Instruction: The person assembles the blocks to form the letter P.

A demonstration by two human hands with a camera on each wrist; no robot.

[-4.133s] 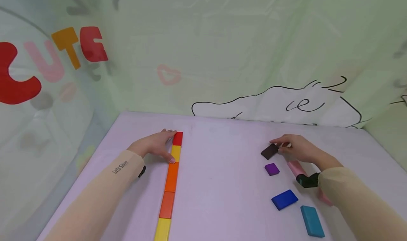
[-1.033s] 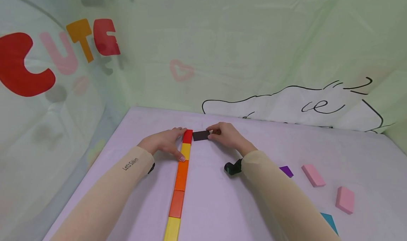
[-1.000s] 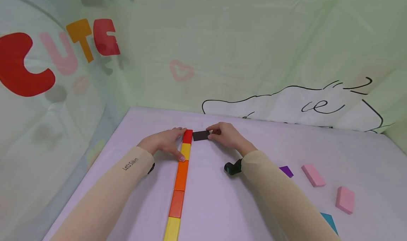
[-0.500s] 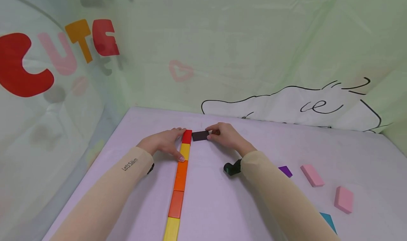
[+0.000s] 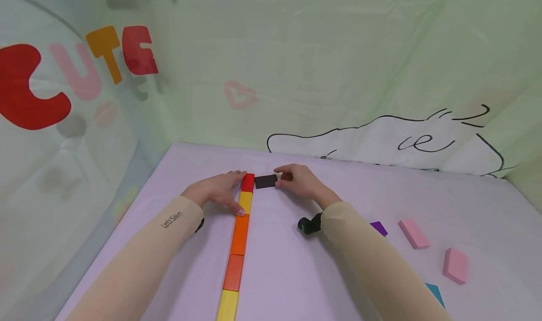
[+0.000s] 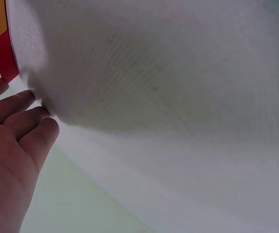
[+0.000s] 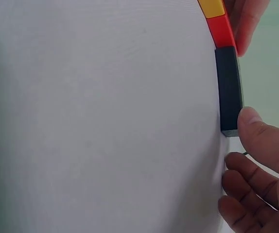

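Clock reads off the head view, 12 pointing away from the person. Closest on the lilac bench (image 5: 279, 274) there's a row heading from 6 to just past 12: lower yellow block (image 5: 227, 305), coral block (image 5: 234, 272), orange block (image 5: 240, 235). Out around 4 o'clock you've got a teal block (image 5: 434, 293) partly behind the sleeve, two pink blocks (image 5: 455, 266) and a purple block (image 5: 379, 228).

Further up, the left hand (image 5: 216, 191) is spread wide: thumb by the upper yellow block (image 5: 245, 201), a fingertip at the far end of the red block (image 5: 248, 183).

Main thing imo is the dark block (image 5: 265, 181). Long axis runs 9 to 3, crosswise to the row, its 9 o'clock end meeting the red one in the right wrist view. The right hand (image 5: 301, 182) is nearer, pinching the 3 o'clock end, so the block's at its 9, and roughly the left's 3.

Behind it all, a pale green sheet (image 5: 317, 67).
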